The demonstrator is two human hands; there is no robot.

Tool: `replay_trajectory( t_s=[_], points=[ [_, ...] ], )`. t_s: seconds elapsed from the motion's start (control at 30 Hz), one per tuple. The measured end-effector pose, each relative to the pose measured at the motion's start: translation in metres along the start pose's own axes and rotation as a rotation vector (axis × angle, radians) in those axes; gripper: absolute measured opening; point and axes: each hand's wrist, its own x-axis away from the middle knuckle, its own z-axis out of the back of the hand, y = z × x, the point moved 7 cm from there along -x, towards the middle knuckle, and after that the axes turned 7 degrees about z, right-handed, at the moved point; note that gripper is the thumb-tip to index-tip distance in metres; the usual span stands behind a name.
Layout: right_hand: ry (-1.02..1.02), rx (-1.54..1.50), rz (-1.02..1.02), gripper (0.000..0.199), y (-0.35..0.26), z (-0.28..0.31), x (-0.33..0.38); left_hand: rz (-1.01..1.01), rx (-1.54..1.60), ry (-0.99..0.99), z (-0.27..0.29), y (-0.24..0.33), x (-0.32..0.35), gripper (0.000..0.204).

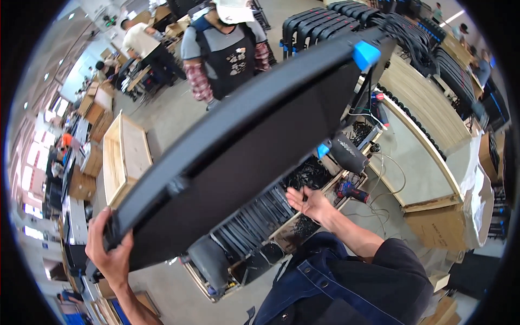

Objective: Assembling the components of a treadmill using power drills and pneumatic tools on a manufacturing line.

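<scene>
At the lower left, the left hand (111,250) has its grip clamped on the near corner of a large black panel (244,146), fingers wrapped over the edge. That panel stretches up and to the right, tilted in the air above the floor, its far corner carrying a blue cap (366,54). It looks stiff and flat, probably fairly heavy and awkward for one hand, and its smooth face gives little purchase, so the edges and corners seem the sound places to hold. Behind its left side stands an open wooden crate (125,157); I cannot tell what lies in it. Beneath the panel a low wooden tray (281,230) holds rows of dark strips and small black parts. Further right, the right hand (310,201) hangs open under the panel, fingers apart, holding nothing. Beside it a red and black power drill (353,192) lies near a long wooden table (428,108)
</scene>
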Motion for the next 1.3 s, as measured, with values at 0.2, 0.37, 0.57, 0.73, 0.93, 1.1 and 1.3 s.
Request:
replay_trajectory(
  t_s=[0.2,0.37,0.57,0.73,0.93,1.1,1.3],
  points=[
    [-0.321,1.319,1.16,0.031,-0.033,0.037,-0.259,0.035,-0.172,-0.148,-0.117,-0.027,-0.109,0.079],
    [-0.395,0.957,0.95,0.031,-0.006,0.075,-0.247,0.065,-0.139,-0.3,-0.219,-0.106,-0.16,0.077],
    [-0.346,0.463,0.578,0.033,-0.036,0.171,-0.163,0.324,-0.07,-0.697,-0.438,-0.164,-0.128,0.055],
    [-0.297,0.099,0.29,0.034,-0.088,0.15,-0.149,0.325,-0.056,-0.788,-0.601,-0.21,-0.032,0.07],
    [0.231,0.47,-0.133,0.03,-0.077,0.183,-0.113,0.361,-0.018,-0.74,-0.582,-0.189,-0.025,0.059],
    [-0.471,1.693,-0.698,0.028,-0.058,0.102,-0.022,0.285,0.043,-0.24,-0.483,-0.103,0.005,0.048],
    [-0.489,1.727,0.447,0.03,-0.072,-0.111,0.009,0.363,0.042,-0.397,-0.417,-0.026,0.147,0.047]
  ],
)
